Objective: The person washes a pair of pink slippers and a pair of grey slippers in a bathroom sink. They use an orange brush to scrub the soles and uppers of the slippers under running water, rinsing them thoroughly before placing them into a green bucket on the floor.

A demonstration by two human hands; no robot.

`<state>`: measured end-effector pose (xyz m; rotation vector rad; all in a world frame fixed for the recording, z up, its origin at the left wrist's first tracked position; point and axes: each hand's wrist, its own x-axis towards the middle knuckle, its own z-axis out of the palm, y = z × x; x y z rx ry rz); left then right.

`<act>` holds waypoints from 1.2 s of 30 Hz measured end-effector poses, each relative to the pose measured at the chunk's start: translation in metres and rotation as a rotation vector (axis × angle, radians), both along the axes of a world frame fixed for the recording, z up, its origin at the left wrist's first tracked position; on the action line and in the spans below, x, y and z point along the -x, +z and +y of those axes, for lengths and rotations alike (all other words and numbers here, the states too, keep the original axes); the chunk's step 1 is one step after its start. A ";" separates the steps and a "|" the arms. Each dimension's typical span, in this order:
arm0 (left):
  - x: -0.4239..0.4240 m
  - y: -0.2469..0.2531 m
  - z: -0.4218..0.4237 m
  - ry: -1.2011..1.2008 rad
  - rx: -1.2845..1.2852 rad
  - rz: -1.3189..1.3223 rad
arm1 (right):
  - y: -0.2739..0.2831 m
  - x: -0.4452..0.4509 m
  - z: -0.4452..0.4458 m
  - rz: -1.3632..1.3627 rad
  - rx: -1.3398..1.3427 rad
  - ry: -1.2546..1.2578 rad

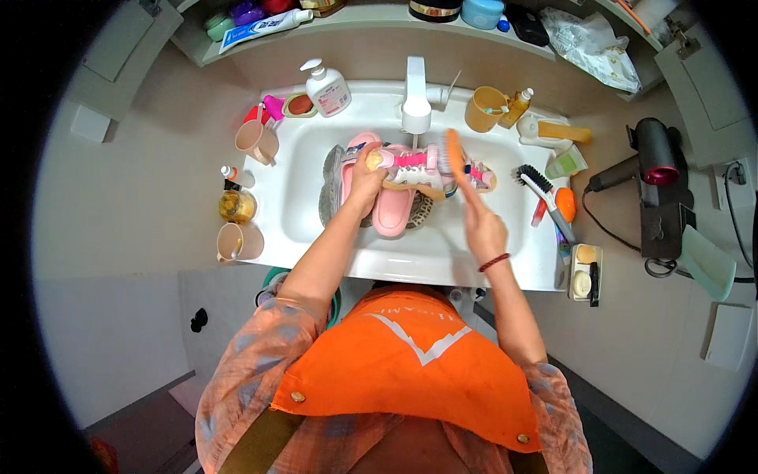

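My left hand (366, 181) grips one end of a pink and white sneaker (414, 172), which lies sideways over the white sink (302, 213). My right hand (485, 231) holds an orange-handled scrub brush (455, 155), its pale bristles against the shoe's upper. Another shoe with pink straps (482, 176) shows partly behind the brush. Beneath the held sneaker are pink slippers (394, 210) and grey footwear (331, 189), partly hidden. The white faucet (417, 106) stands just behind, with a thin stream of water below its spout.
A pump bottle (328, 89) and pink cups (257, 142) stand at the sink's left rim. To the right are a yellow cup (485, 109), a black-bristled brush (542, 186) and a soap tray (586, 272). A hair dryer (651, 154) hangs farther right; an open shelf (355, 21) runs above.
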<state>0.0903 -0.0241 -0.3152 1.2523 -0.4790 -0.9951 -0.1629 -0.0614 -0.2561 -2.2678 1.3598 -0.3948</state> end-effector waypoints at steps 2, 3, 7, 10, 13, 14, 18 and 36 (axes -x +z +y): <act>-0.001 -0.007 -0.010 -0.001 0.014 -0.142 | 0.004 -0.023 0.014 0.057 0.069 0.086; -0.001 -0.006 -0.012 0.006 0.000 -0.126 | -0.003 -0.033 0.016 0.087 0.102 0.109; -0.005 -0.011 -0.006 0.019 -0.017 -0.060 | -0.010 -0.005 -0.002 0.170 0.034 0.133; 0.005 0.009 -0.003 -0.074 -0.018 -0.141 | 0.001 0.033 -0.004 0.049 -0.137 0.125; 0.013 0.040 0.004 -0.128 0.000 -0.309 | 0.022 0.051 -0.012 -0.214 -0.270 0.105; 0.014 0.044 0.004 -0.133 0.012 -0.368 | 0.024 0.050 -0.017 -0.291 -0.232 0.103; 0.010 0.018 -0.003 -0.137 0.061 -0.484 | 0.030 -0.009 -0.007 -0.054 -0.252 0.074; -0.118 0.049 -0.011 -0.136 -0.369 -0.421 | -0.039 0.095 -0.024 -0.314 -0.648 -0.155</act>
